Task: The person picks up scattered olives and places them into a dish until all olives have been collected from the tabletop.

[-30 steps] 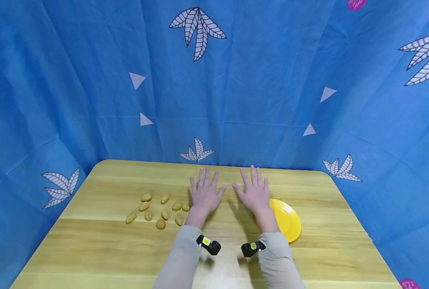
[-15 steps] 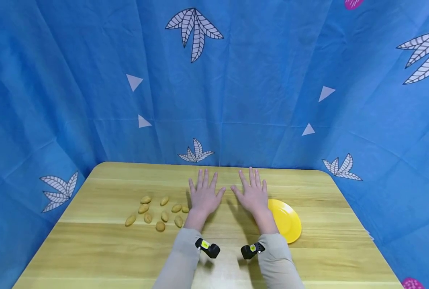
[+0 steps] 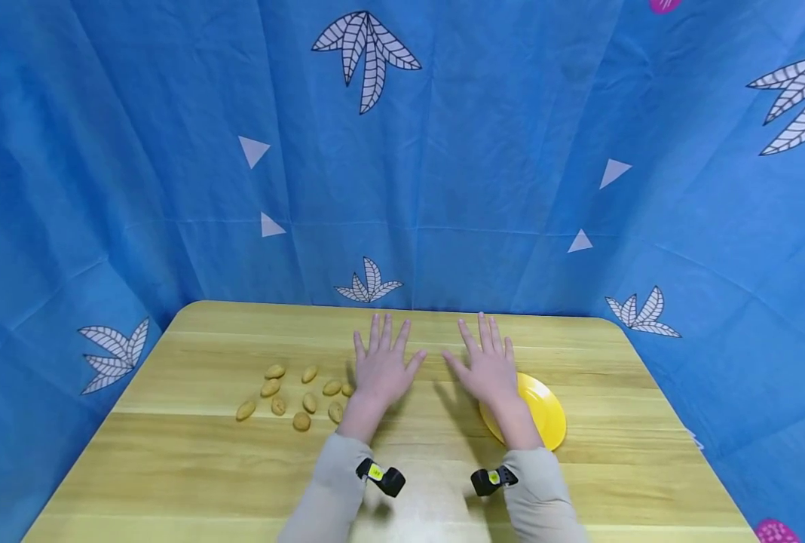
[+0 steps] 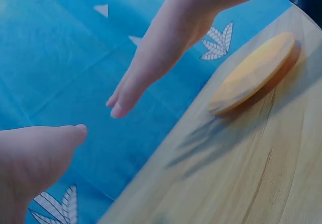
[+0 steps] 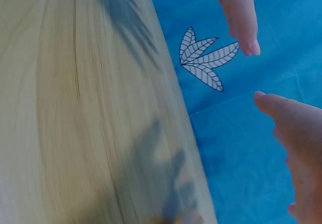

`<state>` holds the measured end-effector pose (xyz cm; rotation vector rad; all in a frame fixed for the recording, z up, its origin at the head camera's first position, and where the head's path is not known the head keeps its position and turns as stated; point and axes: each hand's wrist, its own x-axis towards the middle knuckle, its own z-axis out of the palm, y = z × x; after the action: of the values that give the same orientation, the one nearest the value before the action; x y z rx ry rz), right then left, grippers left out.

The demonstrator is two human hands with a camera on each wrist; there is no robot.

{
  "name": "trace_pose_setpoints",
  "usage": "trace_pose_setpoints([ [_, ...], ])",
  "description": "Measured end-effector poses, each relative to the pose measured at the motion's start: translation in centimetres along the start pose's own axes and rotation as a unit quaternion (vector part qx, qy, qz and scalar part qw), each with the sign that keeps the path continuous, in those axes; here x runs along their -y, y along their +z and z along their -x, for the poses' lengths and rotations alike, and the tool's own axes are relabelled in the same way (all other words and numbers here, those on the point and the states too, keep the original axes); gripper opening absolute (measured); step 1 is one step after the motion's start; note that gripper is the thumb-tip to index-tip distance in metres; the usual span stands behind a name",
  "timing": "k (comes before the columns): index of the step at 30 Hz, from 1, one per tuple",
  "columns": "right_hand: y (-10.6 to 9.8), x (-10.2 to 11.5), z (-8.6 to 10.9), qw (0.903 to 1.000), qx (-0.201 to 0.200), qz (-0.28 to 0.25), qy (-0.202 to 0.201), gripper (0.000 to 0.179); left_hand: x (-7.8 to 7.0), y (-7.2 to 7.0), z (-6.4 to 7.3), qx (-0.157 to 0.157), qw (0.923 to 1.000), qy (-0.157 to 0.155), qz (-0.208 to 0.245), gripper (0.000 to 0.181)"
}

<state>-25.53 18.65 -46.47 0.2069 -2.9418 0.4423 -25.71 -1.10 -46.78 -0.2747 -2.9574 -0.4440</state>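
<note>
My left hand [image 3: 381,375] hovers palm down over the middle of the table, fingers spread and holding nothing. Just left of its wrist lie several tan, nut-like pieces [image 3: 310,403], mostly oval, with a rounder one [image 3: 301,421] nearest me. My right hand [image 3: 491,375], also spread and holding nothing, hangs above the table beside a yellow plate [image 3: 545,415]. Its wrist and forearm hide part of that plate. In the left wrist view the plate [image 4: 256,73] lies below the right hand [image 4: 166,43], apart from it. Shadows of the hands fall on the tabletop.
The light wooden table [image 3: 172,467] has rounded far corners. A blue patterned curtain [image 3: 484,151] stands behind it and at both sides. Each wrist wears a small black camera, such as the left one [image 3: 382,478].
My right hand has shifted a little to the right, further over the plate. Both forearms have drawn slightly apart. The nut-like pieces and the plate stay where they were.
</note>
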Motion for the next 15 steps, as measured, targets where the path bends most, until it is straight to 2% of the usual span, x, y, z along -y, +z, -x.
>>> trace_pose_setpoints([
  [7, -2.1, -1.5, 2.1, 0.9999, -0.006, -0.004, -0.014, 0.075, 0.0, -2.0, 1.5, -0.019, 0.9990, 0.040, -0.010, 0.069],
  [11, -3.2, -2.7, 3.4, 0.9999, -0.001, 0.004, -0.017, 0.076, 0.7, -3.0, 2.7, -0.036, 0.9975, 0.059, -0.012, 0.069],
  [15, -3.8, -4.1, 4.7, 0.9998, 0.006, 0.014, -0.014, 0.078, 1.7, -4.0, 4.1, -0.039, 0.9964, 0.073, -0.019, 0.069],
])
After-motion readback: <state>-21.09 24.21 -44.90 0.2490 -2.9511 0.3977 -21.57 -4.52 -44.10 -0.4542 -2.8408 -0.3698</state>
